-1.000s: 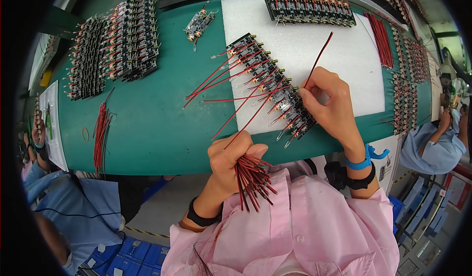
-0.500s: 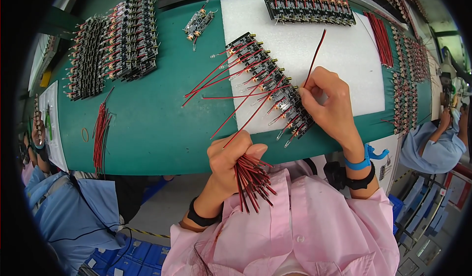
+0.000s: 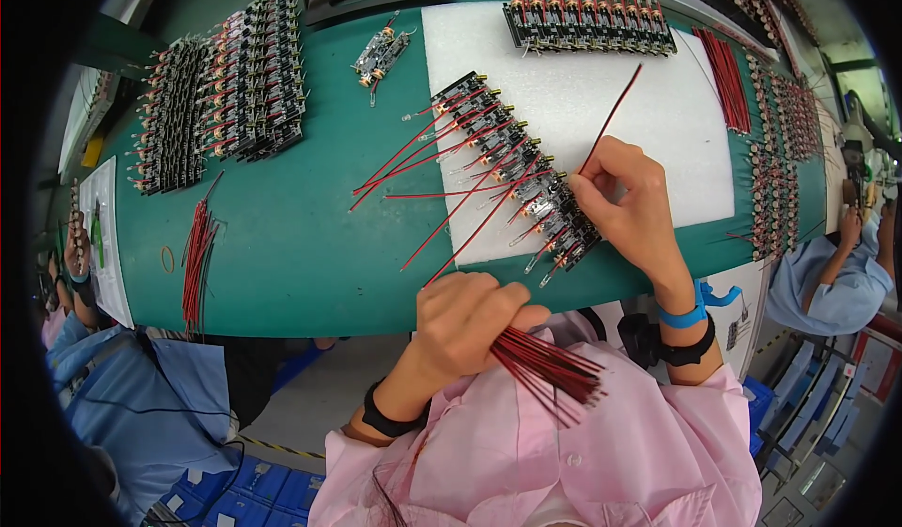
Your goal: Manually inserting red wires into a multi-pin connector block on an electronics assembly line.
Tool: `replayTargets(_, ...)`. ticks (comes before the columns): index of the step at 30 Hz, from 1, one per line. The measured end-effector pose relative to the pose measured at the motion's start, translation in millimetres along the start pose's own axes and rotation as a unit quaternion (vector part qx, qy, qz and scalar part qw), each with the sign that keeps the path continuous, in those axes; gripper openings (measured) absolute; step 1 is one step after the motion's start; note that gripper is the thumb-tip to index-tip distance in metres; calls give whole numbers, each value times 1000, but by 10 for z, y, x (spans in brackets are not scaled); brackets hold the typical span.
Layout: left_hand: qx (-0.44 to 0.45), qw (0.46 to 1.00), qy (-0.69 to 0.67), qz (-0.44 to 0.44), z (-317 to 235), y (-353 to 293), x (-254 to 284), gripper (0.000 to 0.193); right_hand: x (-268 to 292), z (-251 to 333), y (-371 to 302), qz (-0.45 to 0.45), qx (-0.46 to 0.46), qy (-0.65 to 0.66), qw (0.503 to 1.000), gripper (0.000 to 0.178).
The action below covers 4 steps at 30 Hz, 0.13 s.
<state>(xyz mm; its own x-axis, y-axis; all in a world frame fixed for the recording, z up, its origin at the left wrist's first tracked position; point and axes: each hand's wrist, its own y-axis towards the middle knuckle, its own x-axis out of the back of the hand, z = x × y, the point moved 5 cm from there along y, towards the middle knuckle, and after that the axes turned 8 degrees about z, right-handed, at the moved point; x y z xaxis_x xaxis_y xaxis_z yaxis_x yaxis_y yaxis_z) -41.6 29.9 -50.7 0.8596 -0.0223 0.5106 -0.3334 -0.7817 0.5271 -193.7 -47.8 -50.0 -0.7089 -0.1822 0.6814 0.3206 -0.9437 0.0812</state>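
My left hand (image 3: 470,320) is closed round a bundle of red and black wires (image 3: 550,367), whose ends fan out to the right over my lap. Between the thumb and fingers of my right hand (image 3: 625,193) I pinch a single red-black wire (image 3: 615,109) that points up and away. That hand rests at the right side of a slanting row of circuit boards (image 3: 526,175). Red wires stick out to the left from several of the boards, along with small clear LEDs. The lower end of the pinched wire is hidden by my fingers.
Under the boards lies a white foam sheet (image 3: 667,132) on the green mat (image 3: 310,245). More board rows stand at the back (image 3: 592,29) and left (image 3: 225,85). Loose wire bundles lie left (image 3: 197,264) and right (image 3: 723,76). Co-workers sit at both sides.
My left hand has moved slightly right and down, and its wire bundle has swung to the right. My right hand has stayed almost in place, with the pinched wire tilting a little more rightward.
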Motion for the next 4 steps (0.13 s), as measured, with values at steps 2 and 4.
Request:
replayTargets(2, -21, 999, 33, 14, -60, 29, -22, 19, 0, -8, -1, -1, -3, 5, 1000, 11)
replayTargets(4, -14, 995, 78, 62, -96, 26, -78, 16, -6, -28, -5, 0, -11, 14, 1000, 11)
